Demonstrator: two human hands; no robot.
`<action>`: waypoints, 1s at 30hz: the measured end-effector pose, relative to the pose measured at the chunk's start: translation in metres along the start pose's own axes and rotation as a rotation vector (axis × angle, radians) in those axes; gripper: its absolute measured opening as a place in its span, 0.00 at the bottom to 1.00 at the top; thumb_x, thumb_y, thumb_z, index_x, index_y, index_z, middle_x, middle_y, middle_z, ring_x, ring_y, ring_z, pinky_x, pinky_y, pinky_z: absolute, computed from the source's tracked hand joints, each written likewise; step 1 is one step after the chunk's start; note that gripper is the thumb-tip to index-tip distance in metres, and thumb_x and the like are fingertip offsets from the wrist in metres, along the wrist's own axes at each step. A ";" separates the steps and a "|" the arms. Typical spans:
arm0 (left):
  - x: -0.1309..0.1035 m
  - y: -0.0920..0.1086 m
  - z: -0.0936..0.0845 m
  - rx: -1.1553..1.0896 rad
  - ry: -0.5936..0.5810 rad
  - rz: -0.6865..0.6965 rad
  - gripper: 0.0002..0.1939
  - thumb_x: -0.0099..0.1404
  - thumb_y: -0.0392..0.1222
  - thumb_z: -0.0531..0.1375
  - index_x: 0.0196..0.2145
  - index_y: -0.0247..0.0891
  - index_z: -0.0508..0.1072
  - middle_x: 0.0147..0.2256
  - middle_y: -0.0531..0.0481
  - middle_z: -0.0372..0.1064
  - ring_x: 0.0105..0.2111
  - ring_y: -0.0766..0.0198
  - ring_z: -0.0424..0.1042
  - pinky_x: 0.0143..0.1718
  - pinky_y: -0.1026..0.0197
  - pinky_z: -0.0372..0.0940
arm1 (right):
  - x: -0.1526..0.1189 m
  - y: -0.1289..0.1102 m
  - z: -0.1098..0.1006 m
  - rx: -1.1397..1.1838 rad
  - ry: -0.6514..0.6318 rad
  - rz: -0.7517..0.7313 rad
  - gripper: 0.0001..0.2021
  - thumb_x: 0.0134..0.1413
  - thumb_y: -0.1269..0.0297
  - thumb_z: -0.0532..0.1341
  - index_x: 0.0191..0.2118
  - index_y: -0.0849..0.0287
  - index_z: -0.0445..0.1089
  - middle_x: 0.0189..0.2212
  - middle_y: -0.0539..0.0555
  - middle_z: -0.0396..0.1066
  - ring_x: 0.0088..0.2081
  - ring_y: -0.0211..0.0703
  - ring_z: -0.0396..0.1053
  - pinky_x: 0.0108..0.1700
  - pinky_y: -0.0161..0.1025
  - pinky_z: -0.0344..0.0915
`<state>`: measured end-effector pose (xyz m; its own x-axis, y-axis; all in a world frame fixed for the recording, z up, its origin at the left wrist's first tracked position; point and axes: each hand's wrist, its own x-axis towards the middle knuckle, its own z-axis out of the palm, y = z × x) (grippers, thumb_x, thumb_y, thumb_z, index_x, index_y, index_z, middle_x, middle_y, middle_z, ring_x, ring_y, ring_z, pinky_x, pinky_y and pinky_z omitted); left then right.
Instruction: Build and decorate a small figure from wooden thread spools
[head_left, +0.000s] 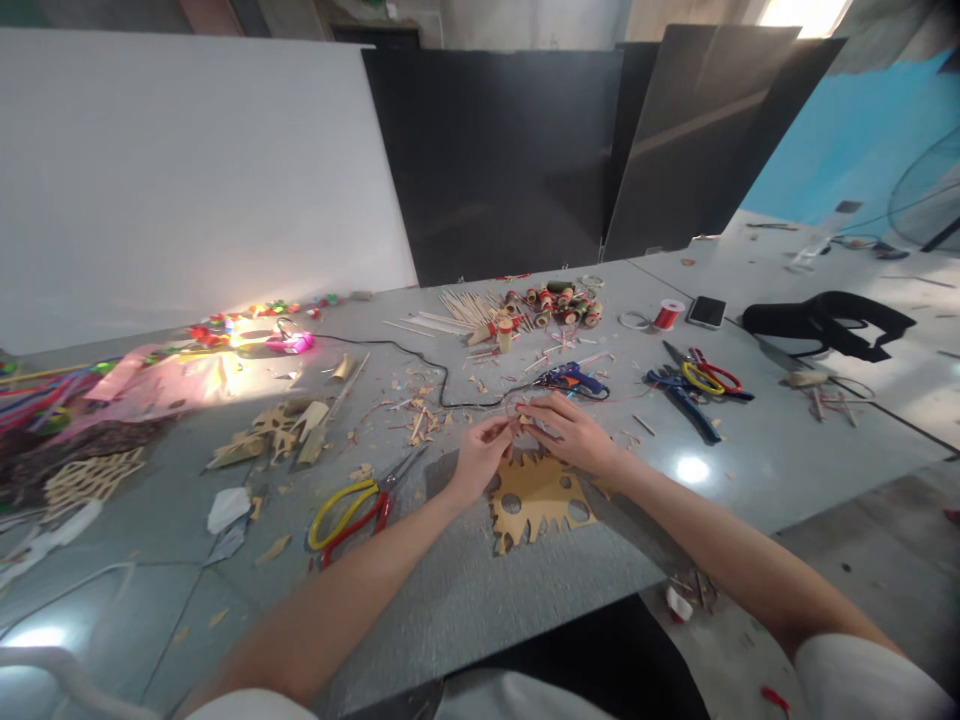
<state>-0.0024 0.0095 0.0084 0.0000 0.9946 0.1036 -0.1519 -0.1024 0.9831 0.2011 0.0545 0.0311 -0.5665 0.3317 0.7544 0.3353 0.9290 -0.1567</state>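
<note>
My left hand [480,458] and my right hand [568,433] meet above the table, their fingertips pinched close together. Between them is something small and reddish, too small to make out. Just below the hands lies a tan cardboard sheet [541,497] with round holes and jagged cut edges. Beyond my right hand rests a blue glue gun [574,379]. Scissors with yellow and red handles [351,512] lie left of my left hand, blades pointing toward it.
Wooden sticks [466,308] and small red-and-green pieces [562,305] are heaped at the back. Rightward lie a red thread spool [667,315], a phone [707,312], blue-handled cutters [686,405] and a black headset-like object [825,322]. Cardboard scraps [277,432] and a black cable [444,385] lie leftward.
</note>
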 end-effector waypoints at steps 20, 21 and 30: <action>0.001 -0.009 -0.005 0.040 -0.018 0.001 0.23 0.63 0.61 0.71 0.38 0.37 0.82 0.21 0.54 0.68 0.20 0.68 0.64 0.24 0.65 0.58 | 0.002 -0.001 -0.002 0.043 -0.043 0.059 0.13 0.73 0.64 0.63 0.59 0.53 0.76 0.50 0.60 0.79 0.51 0.52 0.78 0.54 0.53 0.79; 0.001 -0.008 -0.005 0.041 -0.018 -0.003 0.23 0.62 0.62 0.71 0.38 0.37 0.83 0.21 0.54 0.68 0.20 0.68 0.63 0.23 0.65 0.58 | 0.002 -0.001 -0.002 0.047 -0.051 0.064 0.13 0.74 0.64 0.62 0.59 0.53 0.76 0.50 0.60 0.79 0.51 0.52 0.78 0.55 0.53 0.79; 0.002 -0.009 -0.006 0.086 -0.010 -0.003 0.24 0.60 0.62 0.73 0.39 0.37 0.85 0.21 0.53 0.69 0.20 0.68 0.63 0.23 0.64 0.56 | 0.004 -0.002 -0.005 0.057 -0.042 0.092 0.12 0.74 0.63 0.62 0.58 0.53 0.76 0.48 0.61 0.79 0.50 0.53 0.78 0.54 0.53 0.78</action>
<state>-0.0070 0.0123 -0.0009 0.0099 0.9948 0.1017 -0.0664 -0.1008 0.9927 0.2015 0.0531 0.0375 -0.5671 0.4214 0.7077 0.3447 0.9018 -0.2607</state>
